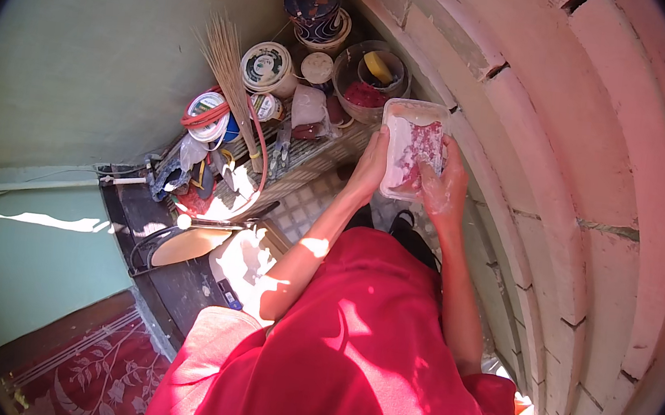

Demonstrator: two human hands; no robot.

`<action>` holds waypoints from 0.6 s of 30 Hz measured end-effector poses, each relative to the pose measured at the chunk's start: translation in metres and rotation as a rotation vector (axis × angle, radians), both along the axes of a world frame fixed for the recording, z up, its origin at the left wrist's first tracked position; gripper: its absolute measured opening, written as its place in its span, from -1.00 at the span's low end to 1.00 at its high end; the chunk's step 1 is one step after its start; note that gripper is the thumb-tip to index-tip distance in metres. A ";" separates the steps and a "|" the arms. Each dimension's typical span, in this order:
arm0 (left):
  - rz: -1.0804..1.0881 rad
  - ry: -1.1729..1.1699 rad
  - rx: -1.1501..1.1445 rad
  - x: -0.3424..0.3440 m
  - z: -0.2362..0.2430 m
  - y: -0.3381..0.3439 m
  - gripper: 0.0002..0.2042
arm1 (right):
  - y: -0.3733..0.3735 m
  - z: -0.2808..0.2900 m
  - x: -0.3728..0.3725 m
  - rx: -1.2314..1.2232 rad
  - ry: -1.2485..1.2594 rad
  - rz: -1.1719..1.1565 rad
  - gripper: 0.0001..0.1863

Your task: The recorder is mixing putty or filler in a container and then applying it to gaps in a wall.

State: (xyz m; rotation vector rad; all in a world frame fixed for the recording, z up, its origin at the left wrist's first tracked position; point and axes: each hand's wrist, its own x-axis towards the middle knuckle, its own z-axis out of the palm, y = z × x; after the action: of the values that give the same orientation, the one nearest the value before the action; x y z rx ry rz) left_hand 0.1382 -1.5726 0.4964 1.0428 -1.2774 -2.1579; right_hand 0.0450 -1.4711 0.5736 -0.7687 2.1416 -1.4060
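A clear rectangular plastic tub [389, 184] is held up in front of me, above the floor. White powder covers its left part, and a red and pink layer dusted with white shows on the right. My left hand [369, 162] grips the tub's left side, its fingers partly hidden beneath. On the right side, my right hand [444, 189] is closed round the tub's edge, with a thumb or finger laid over the red and pink part. White dust marks the right hand's skin.
Beyond the tub, a slatted shelf [318, 157] bears lidded buckets [269, 69], a twig broom [231, 57] and a basin [353, 58] with a red mass and a yellow sponge. A curved block wall [552, 150] rises close on my right. A dark ledge [130, 217] lies left.
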 end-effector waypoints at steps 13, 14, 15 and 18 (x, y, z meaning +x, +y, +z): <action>-0.021 0.019 -0.027 -0.005 -0.008 -0.014 -0.42 | -0.003 0.025 -0.030 -0.029 0.256 0.025 -0.46; -0.016 0.027 -0.032 -0.006 -0.006 -0.015 -0.42 | -0.004 0.025 -0.031 -0.028 0.257 0.025 -0.46; -0.017 0.027 -0.030 -0.007 -0.004 -0.015 -0.42 | -0.004 0.025 -0.032 0.034 0.288 0.048 -0.44; -0.026 -0.035 -0.073 -0.009 -0.003 -0.019 -0.43 | -0.008 0.021 -0.032 0.075 0.226 0.056 -0.43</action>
State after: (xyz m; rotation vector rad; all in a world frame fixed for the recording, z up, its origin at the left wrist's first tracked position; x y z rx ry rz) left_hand 0.1289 -1.5915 0.4930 1.0442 -1.3825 -2.1037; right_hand 0.0132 -1.4789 0.5948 -0.9915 2.3069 -1.2533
